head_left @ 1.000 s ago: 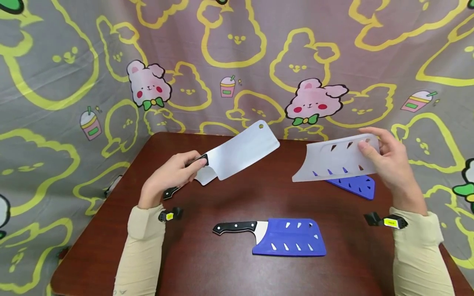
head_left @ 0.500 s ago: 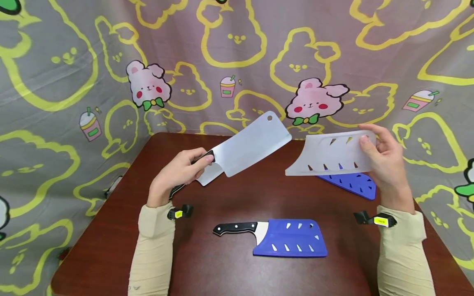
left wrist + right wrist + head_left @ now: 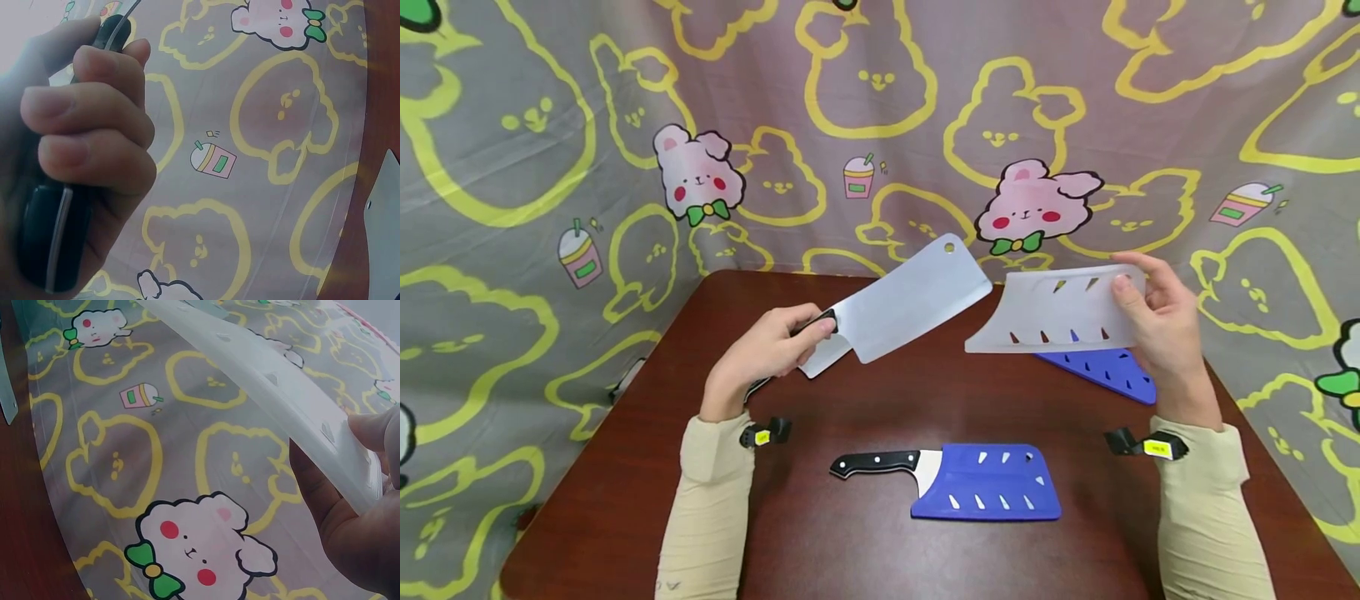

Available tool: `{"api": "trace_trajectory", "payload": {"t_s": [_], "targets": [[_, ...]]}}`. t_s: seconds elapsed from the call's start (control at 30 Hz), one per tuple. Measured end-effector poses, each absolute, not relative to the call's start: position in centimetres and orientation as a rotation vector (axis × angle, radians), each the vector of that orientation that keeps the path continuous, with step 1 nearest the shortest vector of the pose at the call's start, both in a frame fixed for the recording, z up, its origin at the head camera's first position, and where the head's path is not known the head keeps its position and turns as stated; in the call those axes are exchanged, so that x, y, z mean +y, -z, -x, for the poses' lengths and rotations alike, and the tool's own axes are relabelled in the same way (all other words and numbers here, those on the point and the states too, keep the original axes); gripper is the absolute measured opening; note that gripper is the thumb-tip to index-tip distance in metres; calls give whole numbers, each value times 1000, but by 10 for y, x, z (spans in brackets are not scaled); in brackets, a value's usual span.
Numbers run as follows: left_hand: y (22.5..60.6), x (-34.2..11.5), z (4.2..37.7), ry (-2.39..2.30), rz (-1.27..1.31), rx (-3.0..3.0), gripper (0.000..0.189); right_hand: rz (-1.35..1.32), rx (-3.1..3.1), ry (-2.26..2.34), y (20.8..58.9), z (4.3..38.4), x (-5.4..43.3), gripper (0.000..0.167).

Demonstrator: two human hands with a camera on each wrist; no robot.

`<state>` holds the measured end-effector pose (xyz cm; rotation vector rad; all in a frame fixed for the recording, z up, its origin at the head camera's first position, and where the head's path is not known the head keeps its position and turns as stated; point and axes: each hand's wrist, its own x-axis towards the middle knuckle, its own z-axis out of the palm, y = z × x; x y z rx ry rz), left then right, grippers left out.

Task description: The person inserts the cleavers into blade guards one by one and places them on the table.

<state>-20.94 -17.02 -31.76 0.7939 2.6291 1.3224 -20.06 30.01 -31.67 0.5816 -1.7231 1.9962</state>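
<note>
My left hand grips a cleaver by its black handle, holding it above the table with the broad blade slanting up to the right. Curled fingers wrap that handle in the left wrist view. On the right, my right hand pinches a translucent white blade cover at its far end, thumb on the near face. The cover has rows of slots, and its curved end faces the blade's tip, close beside it. Edge-on, the cover crosses the right wrist view.
At the front of the brown table lies a cleaver in a blue cover. Another blue cover lies behind, below the right hand. A second bare cleaver is partly hidden behind the left hand. A patterned curtain hangs around the table.
The left hand has moved right and slightly up with the cleaver. The right hand has brought the white cover left, so the blade tip and cover are much closer together.
</note>
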Motion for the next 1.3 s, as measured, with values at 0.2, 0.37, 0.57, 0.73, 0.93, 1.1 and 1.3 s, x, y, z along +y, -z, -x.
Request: {"api": "trace_trajectory", "payload": {"t_s": [0.2,0.37,0.57,0.73,0.93,1.1,1.3], "targets": [[320,-168,210,-1325,-806,2616,32,-655,-1729,-1985,318,202,297,35],[320,-166,211,-1312,-830,2632,31,-683,-1719,-2006,319,202,296,35],[321,-165,211,-1288,-840,2638,31,-688,-1734,-2008,319,203,295,36],[320,-166,211,-1310,-837,2640,33,-674,-1748,-1991,320,203,296,36],[320,-166,211,-1323,-835,2624,35,-672,-1754,-2000,320,203,297,36],[321,-164,209,-1341,-833,2617,32,-636,-1766,-1989,320,203,296,35],[322,-151,207,-1326,-910,2573,31,-636,-1695,-2033,320,203,299,34]]}}
